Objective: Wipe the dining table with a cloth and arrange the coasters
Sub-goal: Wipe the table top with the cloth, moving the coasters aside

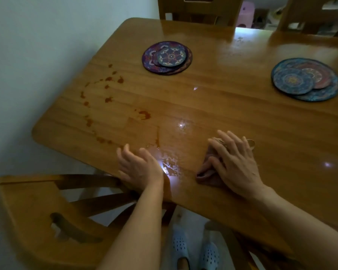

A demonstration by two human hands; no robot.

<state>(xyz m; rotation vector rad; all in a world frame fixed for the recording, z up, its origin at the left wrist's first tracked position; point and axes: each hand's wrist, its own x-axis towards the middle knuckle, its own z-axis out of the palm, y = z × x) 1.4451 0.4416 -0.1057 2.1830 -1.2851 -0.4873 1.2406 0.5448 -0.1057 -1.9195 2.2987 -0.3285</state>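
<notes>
Wiping step. Right hand (236, 164) flat, fingers spread, pressing cloth (206, 173) on worktop (232, 108) near front edge. Left hand (139, 166) relaxed, empty. Red stains (105, 100) to left probably need wiping next. Coasters (167, 57) stacked on far side.

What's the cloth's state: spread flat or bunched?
Bunched. The cloth shows thick folds and creases under the right hand, which presses it with straight fingers onto the table.

Table (222, 106) mid-span open, left edge to right. Far side: purple coaster stack (167, 57) and blue stack (304, 79) well apart, wide gap btwn. Chair (47, 211) tucked at near-left edge; wall (27, 55) close on left.
</notes>
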